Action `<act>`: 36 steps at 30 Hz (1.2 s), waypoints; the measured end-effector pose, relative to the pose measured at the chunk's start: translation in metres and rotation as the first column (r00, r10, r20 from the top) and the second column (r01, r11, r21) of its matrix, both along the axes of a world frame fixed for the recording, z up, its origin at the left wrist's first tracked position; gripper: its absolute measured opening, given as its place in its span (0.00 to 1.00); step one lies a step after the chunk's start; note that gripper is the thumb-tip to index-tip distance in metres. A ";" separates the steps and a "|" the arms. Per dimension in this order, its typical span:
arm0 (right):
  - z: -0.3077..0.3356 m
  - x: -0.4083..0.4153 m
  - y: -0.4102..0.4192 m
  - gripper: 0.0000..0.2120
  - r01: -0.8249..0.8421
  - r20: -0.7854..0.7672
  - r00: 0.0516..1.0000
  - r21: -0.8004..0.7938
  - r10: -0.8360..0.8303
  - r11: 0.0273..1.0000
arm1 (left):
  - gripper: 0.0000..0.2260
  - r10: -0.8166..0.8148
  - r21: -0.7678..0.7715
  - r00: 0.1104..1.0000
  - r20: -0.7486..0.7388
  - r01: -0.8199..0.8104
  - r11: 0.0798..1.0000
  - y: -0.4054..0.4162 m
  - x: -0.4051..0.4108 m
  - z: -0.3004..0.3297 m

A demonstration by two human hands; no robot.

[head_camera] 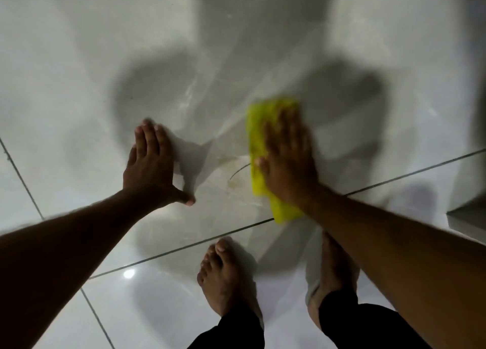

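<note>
A yellow cloth (pixel 259 138) lies flat on the glossy white tiled floor (pixel 79 86). My right hand (pixel 288 159) presses down on it with straight fingers, covering most of its right half. My left hand (pixel 151 164) lies flat on the bare tile to the left, fingers straight and thumb spread out. Between the two hands the tile shows a faint brownish stain (pixel 231 172) with a thin dark curved mark. The picture is blurred by motion.
My two bare feet (pixel 223 275) stand on the tile close below the hands, the right foot partly hidden under my right forearm. Dark grout lines (pixel 171 251) cross the floor. A low grey ledge or step (pixel 468 217) juts in at the right edge.
</note>
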State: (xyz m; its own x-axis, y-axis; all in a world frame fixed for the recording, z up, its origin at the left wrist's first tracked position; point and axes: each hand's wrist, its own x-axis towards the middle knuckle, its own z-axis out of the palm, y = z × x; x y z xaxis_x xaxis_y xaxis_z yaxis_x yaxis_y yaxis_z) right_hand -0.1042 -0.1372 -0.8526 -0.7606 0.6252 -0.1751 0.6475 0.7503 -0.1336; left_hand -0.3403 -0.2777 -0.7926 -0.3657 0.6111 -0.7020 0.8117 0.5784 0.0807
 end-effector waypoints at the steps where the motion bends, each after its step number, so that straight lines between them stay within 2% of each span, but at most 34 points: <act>1: 0.002 0.022 -0.013 0.32 -0.272 -0.009 0.962 -0.027 0.272 0.962 | 0.78 -0.005 -0.004 1.000 -0.001 0.005 1.000 -0.001 0.000 0.001; 2: 0.003 0.049 -0.006 0.31 -0.521 -0.024 0.853 -0.046 0.521 0.852 | 0.78 -0.011 -0.006 1.000 -0.004 0.011 1.000 -0.002 0.000 0.002; 3: -0.001 0.075 0.015 0.31 -0.676 -0.039 0.737 -0.036 0.675 0.736 | 0.77 -0.015 -0.006 1.000 -0.010 0.015 1.000 -0.002 0.000 0.002; 4: -0.006 0.097 0.039 0.31 -0.735 -0.017 0.678 -0.041 0.735 0.677 | 0.77 -0.018 -0.006 1.000 -0.009 0.018 1.000 -0.003 0.000 0.001; 5: -0.011 0.114 0.062 0.32 -0.716 0.018 0.697 -0.046 0.717 0.697 | 0.77 -0.019 -0.002 1.000 -0.004 0.019 1.000 -0.003 0.000 -0.001; 7: -0.015 0.134 0.085 0.32 -0.446 0.096 0.890 -0.014 0.446 0.895 | 0.77 -0.005 0.012 1.000 0.000 0.005 1.000 -0.005 0.000 -0.002; 8: -0.012 0.130 0.078 0.31 -0.193 0.115 0.976 0.044 0.186 0.980 | 0.77 -0.004 0.020 1.000 0.004 0.004 1.000 -0.005 0.000 -0.003; 9: -0.011 0.117 0.059 0.31 0.113 0.095 0.988 0.117 -0.125 0.987 | 0.77 -0.008 0.026 1.000 0.009 0.008 1.000 -0.005 0.000 -0.004; 11: -0.009 0.059 0.011 0.31 0.579 0.001 0.814 0.085 -0.581 0.811 | 0.77 0.000 0.029 1.000 0.004 0.000 1.000 -0.005 -0.003 -0.004; 12: -0.004 0.024 -0.009 0.32 0.682 0.000 0.732 0.017 -0.682 0.732 | 0.77 0.006 0.026 1.000 -0.003 -0.006 1.000 -0.006 -0.006 -0.003; 13: 0.000 -0.001 -0.025 0.32 0.680 0.017 0.733 -0.045 -0.680 0.731 | 0.77 0.011 0.018 1.000 -0.009 -0.011 1.000 -0.006 -0.008 -0.002; 14: 0.000 -0.015 -0.037 0.33 0.537 0.016 0.843 -0.079 -0.538 0.840 | 0.77 0.016 0.010 1.000 -0.018 -0.016 1.000 -0.007 -0.010 0.000; 15: -0.004 -0.017 -0.046 0.33 0.192 -0.008 0.981 -0.090 -0.193 0.977 | 0.77 0.019 0.004 0.999 -0.027 -0.019 1.000 -0.008 -0.011 0.001; 16: -0.005 -0.012 -0.046 0.33 -0.263 -0.070 0.964 -0.088 0.257 0.961 | 0.77 0.021 0.001 0.999 -0.029 -0.021 1.000 -0.009 -0.011 0.002; 17: -0.005 -0.008 -0.032 0.33 -0.640 -0.141 0.767 -0.083 0.626 0.764 | 0.77 0.022 0.000 0.999 -0.028 -0.022 1.000 -0.010 -0.009 0.002; 18: -0.009 -0.009 -0.005 0.32 -0.851 -0.198 0.524 -0.073 0.828 0.521 | 0.77 0.017 0.005 1.000 -0.024 -0.017 1.000 -0.010 -0.008 0.002; 19: -0.012 -0.016 0.024 0.31 -0.934 -0.213 0.357 -0.060 0.909 0.353 | 0.77 0.009 0.013 1.000 -0.020 -0.009 1.000 -0.011 -0.007 0.000; 20: -0.016 -0.025 0.050 0.30 -0.950 -0.212 0.311 -0.039 0.926 0.310 | 0.77 0.002 0.022 1.000 -0.015 -0.001 1.000 -0.010 -0.006 -0.001; 21: -0.020 -0.034 0.069 0.30 -0.921 -0.194 0.385 -0.025 0.902 0.388 | 0.77 0.003 0.025 1.000 -0.009 -0.003 1.000 -0.008 -0.007 -0.002; 22: -0.021 -0.041 0.078 0.30 -0.822 -0.153 0.562 -0.001 0.813 0.569 | 0.77 0.013 0.024 1.000 -0.008 -0.013 1.000 -0.008 -0.009 -0.002; 23: -0.021 -0.048 0.076 0.31 -0.623 -0.113 0.773 0.049 0.624 0.781 | 0.77 0.023 0.027 1.000 -0.011 -0.023 0.999 -0.007 -0.011 -0.002; 24: -0.020 -0.055 0.060 0.30 -0.336 -0.121 0.930 0.101 0.347 0.936 | 0.77 0.029 0.033 1.000 -0.011 -0.028 0.999 -0.008 -0.012 -0.001; 25: -0.017 -0.064 0.036 0.30 -0.044 -0.144 0.988 0.107 0.059 0.993 | 0.77 0.026 0.035 1.000 -0.006 -0.026 0.999 -0.008 -0.012 0.000; 26: -0.014 -0.073 0.011 0.30 0.164 -0.151 0.977 0.084 -0.150 0.983 | 0.77 0.019 0.036 1.000 -0.001 -0.019 0.999 -0.008 -0.011 0.001; 27: -0.007 -0.080 -0.008 0.30 0.251 -0.135 0.960 0.041 -0.243 0.967 | 0.77 0.012 0.041 1.000 0.001 -0.012 0.999 -0.006 -0.010 0.001; 28: -0.002 -0.079 -0.020 0.31 0.189 -0.109 0.976 0.003 -0.188 0.982 | 0.77 0.005 0.042 1.000 0.003 -0.005 0.999 -0.002 -0.009 0.001; 29: -0.002 -0.067 -0.027 0.32 -0.032 -0.091 0.995 -0.015 0.030 0.999 | 0.76 0.005 0.039 1.000 0.009 -0.006 0.999 0.001 -0.007 0.001; 30: -0.005 -0.049 -0.029 0.33 -0.344 -0.094 0.935 -0.020 0.341 0.939 | 0.76 0.014 0.035 1.000 0.012 -0.014 0.999 0.003 -0.006 0.001; 31: -0.006 -0.029 -0.022 0.33 -0.622 -0.105 0.780 -0.032 0.617 0.782 | 0.76 0.026 0.032 1.000 0.011 -0.026 0.999 0.002 -0.006 0.001; 32: -0.007 -0.013 -0.009 0.33 -0.800 -0.128 0.599 -0.052 0.790 0.598 | 0.77 0.033 0.028 0.999 0.010 -0.034 0.999 -0.001 -0.005 0.000; 33: -0.010 -0.003 0.005 0.32 -0.888 -0.147 0.461 -0.065 0.875 0.456 | 0.77 0.025 0.027 1.000 0.009 -0.026 0.999 -0.004 -0.004 0.001; 34: -0.016 0.002 0.020 0.31 -0.915 -0.151 0.402 -0.064 0.903 0.397 | 0.77 0.004 0.035 1.000 0.010 -0.004 0.999 -0.006 -0.004 0.000; 35: -0.021 0.004 0.035 0.32 -0.897 -0.158 0.442 -0.059 0.883 0.438 | 0.76 -0.016 0.041 1.000 0.013 0.016 0.999 -0.005 -0.003 0.000; 36: -0.024 0.005 0.047 0.32 -0.815 -0.157 0.577 -0.051 0.802 0.577 | 0.76 -0.018 0.044 1.000 0.010 0.018 0.999 -0.004 -0.004 0.000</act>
